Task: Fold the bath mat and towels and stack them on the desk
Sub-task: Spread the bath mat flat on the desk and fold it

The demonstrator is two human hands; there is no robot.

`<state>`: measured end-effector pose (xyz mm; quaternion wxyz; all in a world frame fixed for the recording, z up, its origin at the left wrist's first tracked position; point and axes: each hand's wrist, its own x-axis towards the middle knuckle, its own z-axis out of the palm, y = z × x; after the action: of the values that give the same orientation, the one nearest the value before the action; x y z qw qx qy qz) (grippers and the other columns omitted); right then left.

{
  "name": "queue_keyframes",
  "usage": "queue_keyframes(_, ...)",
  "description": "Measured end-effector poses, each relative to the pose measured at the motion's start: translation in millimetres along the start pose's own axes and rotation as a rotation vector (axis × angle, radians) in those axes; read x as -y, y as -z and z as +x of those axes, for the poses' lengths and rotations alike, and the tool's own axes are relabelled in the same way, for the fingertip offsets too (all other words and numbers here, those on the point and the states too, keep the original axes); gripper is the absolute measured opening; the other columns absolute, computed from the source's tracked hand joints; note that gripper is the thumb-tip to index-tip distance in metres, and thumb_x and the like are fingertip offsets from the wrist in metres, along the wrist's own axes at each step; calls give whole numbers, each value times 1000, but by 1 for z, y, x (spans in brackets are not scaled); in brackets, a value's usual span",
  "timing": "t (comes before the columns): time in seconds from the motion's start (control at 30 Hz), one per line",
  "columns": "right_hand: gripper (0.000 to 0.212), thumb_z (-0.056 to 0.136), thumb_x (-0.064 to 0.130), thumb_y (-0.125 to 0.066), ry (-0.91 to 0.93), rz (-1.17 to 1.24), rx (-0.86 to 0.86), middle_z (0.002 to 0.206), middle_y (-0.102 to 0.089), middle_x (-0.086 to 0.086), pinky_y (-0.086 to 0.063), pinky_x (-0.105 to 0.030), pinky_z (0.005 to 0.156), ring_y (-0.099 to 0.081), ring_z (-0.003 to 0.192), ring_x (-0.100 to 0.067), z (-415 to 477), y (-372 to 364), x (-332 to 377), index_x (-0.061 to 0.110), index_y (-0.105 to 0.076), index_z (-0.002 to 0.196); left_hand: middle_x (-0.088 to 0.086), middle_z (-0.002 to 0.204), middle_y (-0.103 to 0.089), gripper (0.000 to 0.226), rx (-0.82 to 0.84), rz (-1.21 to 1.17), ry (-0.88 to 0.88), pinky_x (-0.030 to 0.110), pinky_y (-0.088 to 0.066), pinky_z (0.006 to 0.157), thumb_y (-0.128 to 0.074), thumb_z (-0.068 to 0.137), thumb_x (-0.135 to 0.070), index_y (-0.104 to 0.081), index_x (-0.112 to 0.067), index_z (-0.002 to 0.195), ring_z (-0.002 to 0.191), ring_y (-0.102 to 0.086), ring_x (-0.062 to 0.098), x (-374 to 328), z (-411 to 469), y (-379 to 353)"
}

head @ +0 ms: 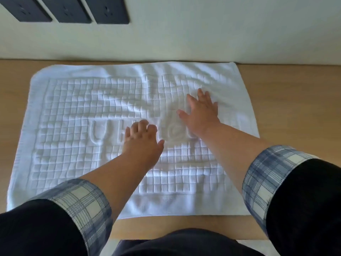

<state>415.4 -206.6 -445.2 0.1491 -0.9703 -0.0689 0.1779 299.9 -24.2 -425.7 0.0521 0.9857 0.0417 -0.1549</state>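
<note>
A white bath mat (73,111) with a raised square grid and embossed letters lies spread flat across the wooden desk (287,108). It shows wrinkles in its far right part. My left hand (142,143) rests palm down on the mat's middle, over the letters, with its fingers slightly bent. My right hand (200,111) lies flat on the mat further back and to the right, fingers spread and straight. Neither hand grips the fabric. No towels are in view.
A pale wall (203,34) stands right behind the desk's far edge, with three dark socket plates (73,10) at the upper left. Bare wood shows on both sides of the mat and along the near edge (166,226).
</note>
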Motion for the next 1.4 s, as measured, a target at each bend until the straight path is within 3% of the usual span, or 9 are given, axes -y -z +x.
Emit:
queue_keyframes(0.1, 73, 94, 62, -37, 20, -73, 30, 167, 11, -3, 8, -54, 120, 17, 152, -23, -19, 9, -37, 33, -12, 157, 0, 163, 15, 70, 130, -19, -77, 53, 2, 120, -33, 95, -64, -3, -39, 152, 149, 13, 29, -28, -11, -7)
queue_keyframes(0.2, 78, 95, 64, -36, 54, -152, 130, 165, 20, -3, 12, -52, 120, 24, 150, -23, -37, 16, -77, 34, -1, 158, -1, 154, 39, 84, 264, 25, -24, 60, 9, 116, -29, 89, -76, 22, -43, 148, 144, 30, 31, -47, -22, -15)
queue_keyframes(0.47, 60, 101, 45, -36, 317, -27, 107, 166, 9, 5, 14, -41, 120, 24, 147, -8, -130, -7, -101, 29, -20, 156, 2, 159, 31, 75, 137, 99, -241, 48, 12, 119, -19, 93, -70, 14, -38, 152, 146, 26, 25, -56, -82, -39)
queue_keyframes(0.7, 71, 96, 64, -13, 305, -288, 109, 165, 18, 1, 15, -48, 120, 26, 149, -17, -182, -39, -116, 30, 5, 157, -1, 144, 54, 72, 109, 162, -256, 47, 32, 108, -4, 91, -69, 46, -41, 135, 133, 48, 22, -49, -122, -70)
queue_keyframes(0.87, 68, 97, 58, -19, 337, -253, -13, 166, 10, 1, 12, -49, 119, 20, 151, -18, -209, -52, -77, 30, -3, 157, -2, 138, 59, 71, 137, 123, -213, 49, 36, 104, -4, 91, -68, 51, -43, 128, 129, 52, 22, -37, -144, -80)
queue_keyframes(0.97, 75, 93, 68, -14, 290, -254, 124, 163, 25, 2, 12, -49, 120, 28, 148, -18, -248, -77, -53, 34, 10, 155, 1, 137, 60, 75, 153, 50, 24, 58, 30, 105, 0, 88, -72, 49, -38, 132, 132, 48, 27, -27, -172, -88)
queue_keyframes(1.03, 81, 90, 74, -12, 210, -329, 210, 160, 33, 2, 15, -50, 119, 33, 146, -19, -266, -86, -51, 34, 18, 154, 4, 142, 55, 77, 201, 47, 28, 62, 22, 109, -3, 89, -74, 43, -36, 138, 135, 44, 29, -15, -190, -91)
queue_keyframes(1.2, 87, 84, 79, -6, 195, -258, 137, 161, 29, 3, 11, -50, 121, 29, 147, -17, -283, -85, -6, 33, 13, 156, 3, 162, 23, 71, 149, -11, -174, 49, 0, 119, -15, 95, -69, 19, -39, 151, 149, 16, 25, 23, -216, -83)
queue_keyframes(1.4, 82, 93, 75, -22, 219, -280, 319, 161, 31, 1, 7, -53, 121, 27, 148, -22, -294, -115, 73, 35, 14, 155, 7, 159, 27, 73, 140, 52, 42, 49, -2, 121, -20, 98, -62, 19, -33, 153, 149, 16, 30, 103, -238, -82)
